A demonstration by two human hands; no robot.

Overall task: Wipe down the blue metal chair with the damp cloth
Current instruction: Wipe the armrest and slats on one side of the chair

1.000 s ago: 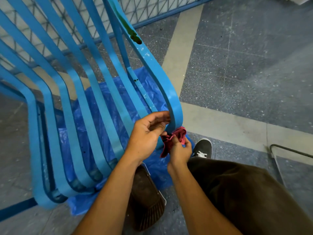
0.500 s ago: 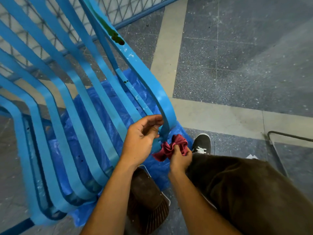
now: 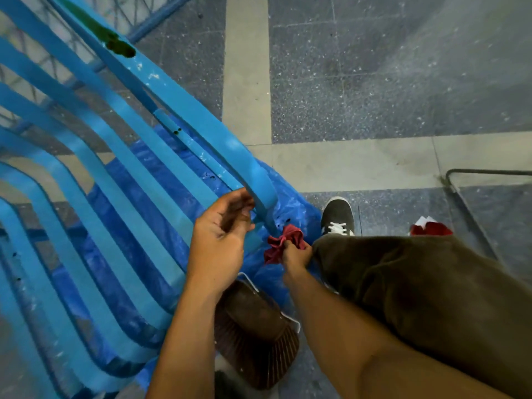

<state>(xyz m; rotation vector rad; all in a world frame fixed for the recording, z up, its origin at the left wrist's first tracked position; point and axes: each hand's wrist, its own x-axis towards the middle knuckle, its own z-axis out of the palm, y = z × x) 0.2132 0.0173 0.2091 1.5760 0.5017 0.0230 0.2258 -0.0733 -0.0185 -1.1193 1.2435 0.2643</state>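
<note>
Two hands low at blue chair (image 3: 201, 122) edge: right hand (image 3: 295, 253) pinched bunched red cloth (image 3: 280, 243) against outer slat's foot (blue tarp beneath); left hand (image 3: 221, 234) half-curled, holding nothing

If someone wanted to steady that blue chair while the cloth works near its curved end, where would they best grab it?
Probably the wide outermost slat of the blue chair, just above its curled end, reached from the left with the left hand. That band is broad, flat and open underneath, so fingers could wrap it, and the right hand with the red cloth stays free below.
</note>
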